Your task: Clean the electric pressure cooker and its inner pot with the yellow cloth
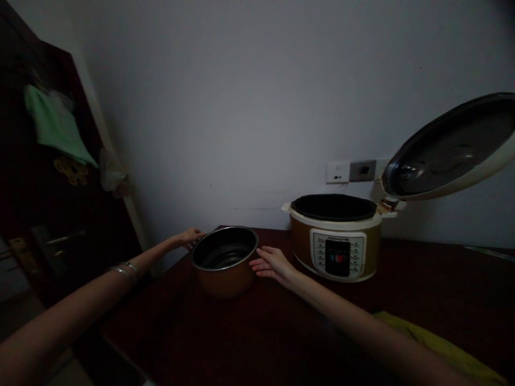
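Observation:
A rice cooker inner pot [225, 279], dark inside with an orange-brown outer wall and a shiny rim, is between my two hands over the dark red table. My left hand [190, 236] is at the far left of its rim, with the fingertips partly hidden. On the right side, my right hand [273, 264] has its thumb by the rim and its fingers against the outer wall. The pot looks slightly tilted; whether its base touches the table is too dark to tell. To the right stands the rice cooker [300, 241], its lid [450, 155] raised.
Wall sockets [337, 173] sit behind the cooker. A yellow-green cloth [438, 343] lies at the front right of the table [241, 343], partly behind my right forearm. At left is a dark door [100, 214] with a green cloth [56, 123] hanging on it.

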A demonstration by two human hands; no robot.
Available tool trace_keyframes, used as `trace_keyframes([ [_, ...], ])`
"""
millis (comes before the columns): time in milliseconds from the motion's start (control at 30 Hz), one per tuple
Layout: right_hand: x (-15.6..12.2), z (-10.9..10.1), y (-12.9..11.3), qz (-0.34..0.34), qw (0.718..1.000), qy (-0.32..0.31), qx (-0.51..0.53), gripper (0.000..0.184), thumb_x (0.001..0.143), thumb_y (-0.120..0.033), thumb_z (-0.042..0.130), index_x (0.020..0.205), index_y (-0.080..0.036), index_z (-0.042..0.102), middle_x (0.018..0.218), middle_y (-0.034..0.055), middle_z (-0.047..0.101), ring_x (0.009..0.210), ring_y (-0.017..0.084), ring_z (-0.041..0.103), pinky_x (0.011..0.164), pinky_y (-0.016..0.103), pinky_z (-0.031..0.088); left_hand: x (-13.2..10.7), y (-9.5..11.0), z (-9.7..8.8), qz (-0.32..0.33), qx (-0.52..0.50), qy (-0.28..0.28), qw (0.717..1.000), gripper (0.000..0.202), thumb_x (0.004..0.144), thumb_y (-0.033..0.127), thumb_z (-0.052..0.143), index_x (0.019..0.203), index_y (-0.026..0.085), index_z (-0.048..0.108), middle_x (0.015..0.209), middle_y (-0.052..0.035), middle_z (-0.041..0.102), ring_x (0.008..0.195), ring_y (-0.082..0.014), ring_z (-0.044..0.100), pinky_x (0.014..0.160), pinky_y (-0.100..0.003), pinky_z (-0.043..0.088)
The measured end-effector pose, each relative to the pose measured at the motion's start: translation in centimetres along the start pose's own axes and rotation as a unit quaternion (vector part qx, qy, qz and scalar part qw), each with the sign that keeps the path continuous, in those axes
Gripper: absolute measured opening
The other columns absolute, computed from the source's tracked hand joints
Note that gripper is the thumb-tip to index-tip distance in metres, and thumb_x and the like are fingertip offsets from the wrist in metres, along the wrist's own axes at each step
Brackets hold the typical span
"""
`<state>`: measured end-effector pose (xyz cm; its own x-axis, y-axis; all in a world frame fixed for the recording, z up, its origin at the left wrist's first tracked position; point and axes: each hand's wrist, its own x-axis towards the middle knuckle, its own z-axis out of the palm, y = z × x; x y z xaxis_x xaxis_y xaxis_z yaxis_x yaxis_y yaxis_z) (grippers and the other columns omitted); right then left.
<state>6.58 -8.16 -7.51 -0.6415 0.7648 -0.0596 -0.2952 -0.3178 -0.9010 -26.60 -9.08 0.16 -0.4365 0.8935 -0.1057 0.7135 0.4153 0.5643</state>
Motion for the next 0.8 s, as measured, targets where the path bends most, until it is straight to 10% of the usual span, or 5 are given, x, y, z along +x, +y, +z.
trace_keyframes([
  [500,0.4,1.9,0.5,-0.058,0.998,0.018,0.015,0.011,0.083,-0.014,0.057,0.091,-0.012,0.051,0.059,0.0026,0.064,0.051,0.01,0.062,0.05,0.018,0.05,-1.5,0.0,0.2,0.024,-0.061,-0.038,0.997,0.018,0.065,0.032,0.064,0.069,0.015,0.064,0.05,0.0004,0.056,0.048,-0.0125,0.051,0.048,-0.022,0.04],
  [800,-8.5,-0.3,-3.3,-0.059,0.998,0.018,0.026,0.007,0.081,-0.018,0.055,0.082,-0.012,0.055,0.067,0.007,0.068,0.053,0.01,0.062,0.051,0.018,0.049,-6.3,4.7,-2.7,0.077,-0.088,-0.153,0.981,0.018,0.07,0.03,0.064,0.075,0.013,0.066,0.062,-0.0043,0.064,0.055,-0.0152,0.058,0.049,-0.024,0.045],
])
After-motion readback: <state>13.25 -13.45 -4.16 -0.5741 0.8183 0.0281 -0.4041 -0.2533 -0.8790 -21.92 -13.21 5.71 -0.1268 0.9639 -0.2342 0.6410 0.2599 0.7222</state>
